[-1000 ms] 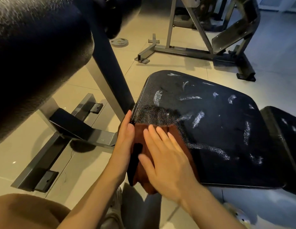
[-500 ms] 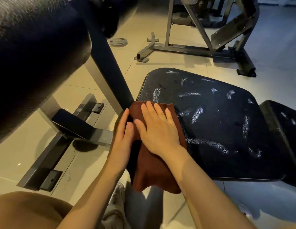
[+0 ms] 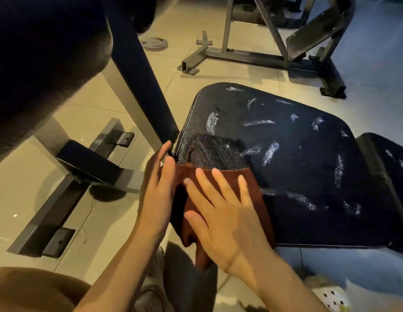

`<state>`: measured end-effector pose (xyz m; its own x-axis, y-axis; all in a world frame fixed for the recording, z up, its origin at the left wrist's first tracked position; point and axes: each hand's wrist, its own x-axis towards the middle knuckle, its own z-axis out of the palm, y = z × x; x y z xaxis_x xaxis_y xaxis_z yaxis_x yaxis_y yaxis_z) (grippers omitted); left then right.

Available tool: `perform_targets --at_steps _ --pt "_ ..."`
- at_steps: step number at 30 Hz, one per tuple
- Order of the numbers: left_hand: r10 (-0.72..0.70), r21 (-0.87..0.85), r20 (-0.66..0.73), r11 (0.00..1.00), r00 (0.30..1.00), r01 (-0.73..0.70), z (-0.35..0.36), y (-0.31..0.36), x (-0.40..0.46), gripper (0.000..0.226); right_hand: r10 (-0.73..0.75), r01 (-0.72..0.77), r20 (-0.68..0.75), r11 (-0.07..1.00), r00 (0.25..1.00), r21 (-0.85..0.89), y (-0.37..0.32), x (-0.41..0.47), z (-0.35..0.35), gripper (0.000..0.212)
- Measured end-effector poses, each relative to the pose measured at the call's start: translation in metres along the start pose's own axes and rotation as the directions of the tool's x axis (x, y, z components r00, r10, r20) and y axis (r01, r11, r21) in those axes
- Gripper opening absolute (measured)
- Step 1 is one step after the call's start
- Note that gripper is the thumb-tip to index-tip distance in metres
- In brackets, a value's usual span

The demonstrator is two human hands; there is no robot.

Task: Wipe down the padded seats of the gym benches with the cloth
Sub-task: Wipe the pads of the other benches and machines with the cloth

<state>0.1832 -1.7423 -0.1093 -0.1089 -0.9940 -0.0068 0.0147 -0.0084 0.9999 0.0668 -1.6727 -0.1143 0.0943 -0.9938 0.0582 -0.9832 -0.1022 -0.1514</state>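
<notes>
A black padded bench seat (image 3: 297, 167) with cracked, whitish worn streaks fills the middle and right of the view. A brown cloth (image 3: 252, 188) lies on its near left corner and hangs over the front edge. My right hand (image 3: 223, 217) presses flat on the cloth with its fingers spread and straight. My left hand (image 3: 157, 192) rests with straight fingers against the seat's left edge, beside the cloth. A second black pad (image 3: 389, 167) adjoins the seat on the right.
A large dark padded roller (image 3: 43, 59) on a slanted dark post (image 3: 139, 86) looms at the upper left. Its grey steel base (image 3: 61, 212) lies on the tiled floor. Another machine frame (image 3: 274, 55) and a weight plate (image 3: 154, 43) stand beyond the seat.
My right hand first pushed the cloth away along the seat's left side, then drew it back toward the front edge. The left hand stayed at the seat's left edge.
</notes>
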Motion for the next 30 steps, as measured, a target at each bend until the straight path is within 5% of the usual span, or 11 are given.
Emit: perform_targets --at_steps 3,6,10,16,21,30 --pt "-0.077 -0.079 -0.051 0.994 0.996 0.073 0.001 0.005 -0.002 0.032 -0.059 0.053 0.061 0.995 0.996 0.087 0.002 0.039 -0.001 0.062" --pt "-0.042 0.030 -0.132 0.998 0.990 0.046 0.003 0.010 0.001 0.045 0.007 -0.007 -0.001 0.996 1.000 0.088 0.004 0.068 -0.002 0.069" --pt "0.178 0.318 -0.098 0.938 0.979 -0.139 0.001 0.011 0.013 0.041 0.263 -0.255 -0.056 0.960 0.963 0.115 0.008 0.057 -0.001 0.076" --pt "0.275 0.454 0.063 0.848 0.959 -0.273 0.013 0.007 0.023 0.045 0.566 -0.573 -0.172 0.819 0.806 0.012 0.025 -0.015 0.008 0.067" --pt "0.369 0.455 0.180 0.790 0.912 -0.410 0.006 0.011 0.040 0.054 0.610 -0.635 -0.255 0.772 0.750 -0.018 0.015 -0.028 0.013 0.061" --pt "0.374 0.460 0.445 0.684 0.814 -0.566 -0.016 0.017 0.037 0.031 0.501 -0.502 -0.280 0.862 0.819 0.072 -0.065 0.019 0.028 0.062"
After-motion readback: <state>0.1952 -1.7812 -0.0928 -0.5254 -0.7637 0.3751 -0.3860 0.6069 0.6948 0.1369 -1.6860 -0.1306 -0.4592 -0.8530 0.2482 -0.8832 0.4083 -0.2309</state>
